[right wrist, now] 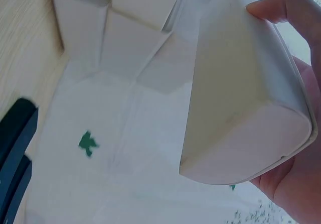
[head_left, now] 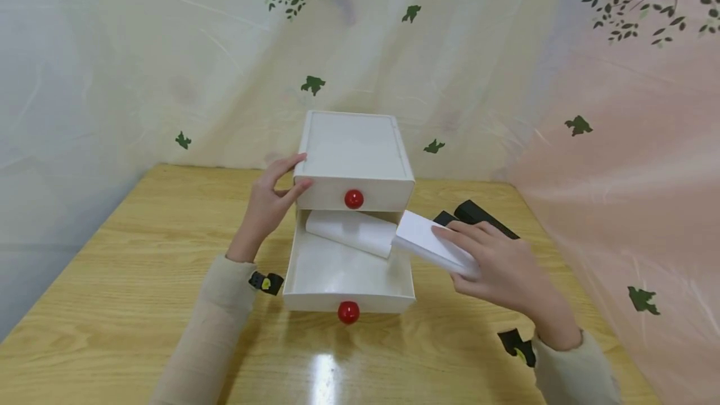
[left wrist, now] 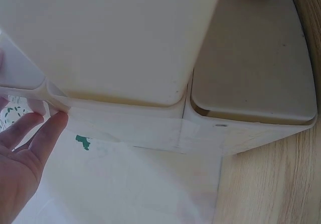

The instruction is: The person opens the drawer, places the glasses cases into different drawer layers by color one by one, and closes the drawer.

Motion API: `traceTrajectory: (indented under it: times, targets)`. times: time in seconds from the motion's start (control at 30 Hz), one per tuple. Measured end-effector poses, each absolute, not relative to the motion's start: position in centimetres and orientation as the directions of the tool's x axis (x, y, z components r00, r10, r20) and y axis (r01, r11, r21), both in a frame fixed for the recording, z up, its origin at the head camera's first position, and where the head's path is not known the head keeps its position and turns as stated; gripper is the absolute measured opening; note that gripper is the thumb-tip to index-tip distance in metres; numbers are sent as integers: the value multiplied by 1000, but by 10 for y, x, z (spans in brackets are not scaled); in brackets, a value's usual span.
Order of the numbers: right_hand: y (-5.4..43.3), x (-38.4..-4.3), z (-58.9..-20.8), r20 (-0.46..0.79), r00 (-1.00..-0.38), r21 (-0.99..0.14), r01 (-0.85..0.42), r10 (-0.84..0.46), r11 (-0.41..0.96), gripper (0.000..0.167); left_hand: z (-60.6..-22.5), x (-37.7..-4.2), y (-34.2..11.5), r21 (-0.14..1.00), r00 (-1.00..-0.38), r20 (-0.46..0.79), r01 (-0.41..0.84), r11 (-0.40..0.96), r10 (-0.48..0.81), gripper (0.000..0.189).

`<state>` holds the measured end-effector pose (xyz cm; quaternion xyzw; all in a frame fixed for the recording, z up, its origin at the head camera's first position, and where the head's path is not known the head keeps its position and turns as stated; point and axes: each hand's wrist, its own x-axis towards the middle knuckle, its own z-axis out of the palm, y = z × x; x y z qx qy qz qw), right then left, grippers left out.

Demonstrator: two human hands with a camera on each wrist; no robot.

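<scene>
A small white drawer unit (head_left: 354,145) with red knobs stands on the table, its lower drawer (head_left: 315,274) pulled out. Inside that drawer, towards the back, lies a white oblong case (head_left: 351,230). My left hand (head_left: 270,199) touches the unit's upper left front corner with nearly straight fingers, thumb at the front; the left wrist view shows this hand (left wrist: 25,163) at the corner too. In my right hand (head_left: 500,261) I grip a second white case (head_left: 430,239), held tilted beside the drawer's right side. Its rounded end (right wrist: 256,148) faces the right wrist camera.
Behind my right hand lie black oblong objects (head_left: 484,217) on the wooden table (head_left: 169,255). A curtain (head_left: 236,92) with a leaf pattern hangs along the back and right. A black strap piece (head_left: 267,282) shows at my left wrist.
</scene>
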<state>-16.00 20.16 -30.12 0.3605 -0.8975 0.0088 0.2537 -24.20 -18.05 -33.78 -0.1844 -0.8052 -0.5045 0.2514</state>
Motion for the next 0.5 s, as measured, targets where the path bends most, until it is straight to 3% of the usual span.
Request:
traceTrajectory:
  times: [0.5]
  targets:
    - [129,-171,-299,403,-526,160,-765,-748,624,61,-338,-242,-182,713,-799,599,557,426,44,48]
